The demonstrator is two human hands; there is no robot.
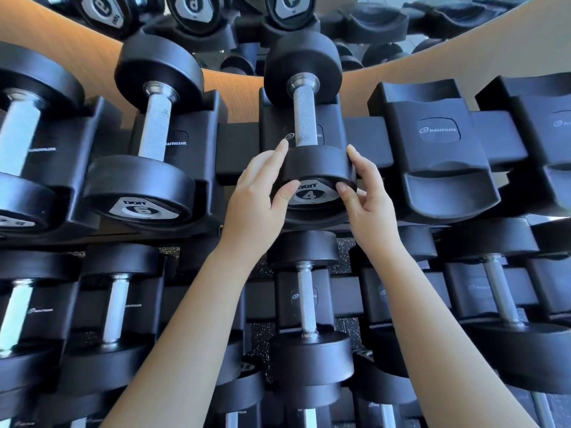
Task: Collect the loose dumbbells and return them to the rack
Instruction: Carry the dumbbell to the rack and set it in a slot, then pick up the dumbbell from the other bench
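A black dumbbell marked 4, with a knurled steel handle, lies in a cradle on the top tier of the black rack. My left hand cups the left side of its near head, thumb on the end face. My right hand holds the right side of the same head, thumb on the face beside the number plate. The far head rests against the back of the cradle.
A dumbbell marked 6 sits in the cradle to the left. Two empty cradles lie to the right on the top tier. The lower tier holds several dumbbells. A mirror behind the rack reflects the weights.
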